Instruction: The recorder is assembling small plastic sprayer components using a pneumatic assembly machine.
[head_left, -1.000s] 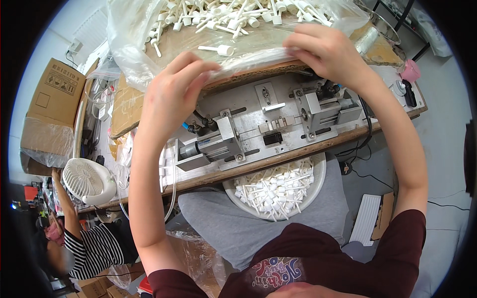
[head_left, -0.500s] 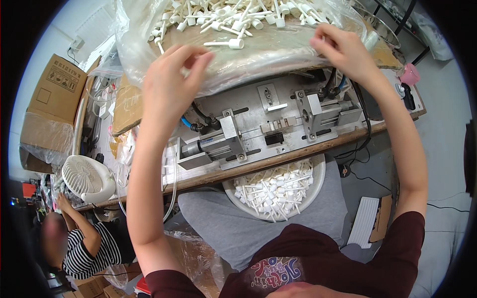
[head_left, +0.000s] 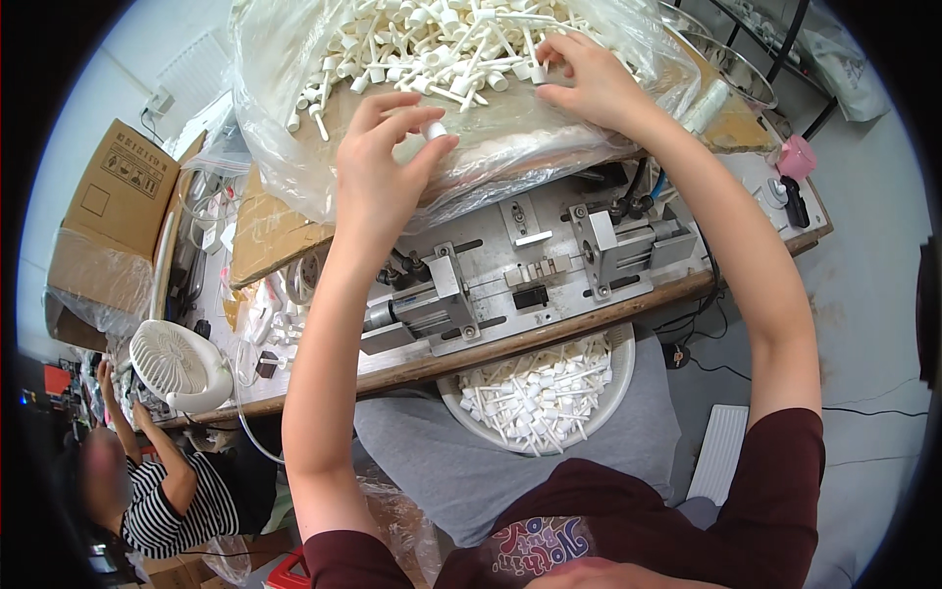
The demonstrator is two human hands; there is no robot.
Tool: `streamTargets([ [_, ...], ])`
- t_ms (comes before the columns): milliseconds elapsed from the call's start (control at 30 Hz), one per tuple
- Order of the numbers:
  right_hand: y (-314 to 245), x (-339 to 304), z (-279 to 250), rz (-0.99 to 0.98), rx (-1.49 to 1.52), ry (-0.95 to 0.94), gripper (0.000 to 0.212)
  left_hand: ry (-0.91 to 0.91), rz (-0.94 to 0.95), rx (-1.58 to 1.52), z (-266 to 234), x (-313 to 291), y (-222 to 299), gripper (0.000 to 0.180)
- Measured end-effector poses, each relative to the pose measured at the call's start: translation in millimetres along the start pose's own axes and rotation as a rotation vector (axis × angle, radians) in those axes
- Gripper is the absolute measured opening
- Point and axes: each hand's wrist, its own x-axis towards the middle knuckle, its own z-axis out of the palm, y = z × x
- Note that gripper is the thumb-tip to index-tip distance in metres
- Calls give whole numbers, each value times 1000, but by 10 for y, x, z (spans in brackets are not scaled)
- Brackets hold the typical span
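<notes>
Our two hands are both over the near part of the pile in the head view, fingers bent and partly spread. With our left hand point(head_left: 378, 162) we keep thumb and fingers curved toward each other, and one small white piece point(head_left: 435, 129) shows between their tips; we cannot tell whether it is firmly pinched. Our right hand point(head_left: 597, 86) is half open at the pile's right side, thumb and forefinger around the end of another white piece point(head_left: 539, 75); whether we grip that one, we cannot tell either.

Beyond and between our hands lies the heap of white pieces point(head_left: 432, 49), thin stems with cylindrical heads, on a clear plastic sheet point(head_left: 280, 147) spread over brown cardboard point(head_left: 270, 236). Just below, on the worktop point(head_left: 545, 341), sits a metal fixture point(head_left: 491, 285) with a cylinder unit at each side. A pale basket point(head_left: 624, 368) rests on our lap, holding more white pieces point(head_left: 535, 393).

At the left we see a white fan point(head_left: 177, 363), with a cardboard box point(head_left: 123, 191) above it and a co-worker point(head_left: 182, 501) in a striped top below. At the far right, a pink container point(head_left: 797, 157) stands near the worktop's end.
</notes>
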Motion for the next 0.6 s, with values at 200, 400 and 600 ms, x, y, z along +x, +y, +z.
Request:
streamTargets([
  [200,207,188,312,-71,-51,-85,43,1,277,-38,-39,-669,688,32],
  [400,-216,29,97,24,109,-245,25,-131,157,89,237,-1439,961,32],
  [600,-632,-198,-241,61,185,-208,24,-163,84,204,498,-1570,857,29],
])
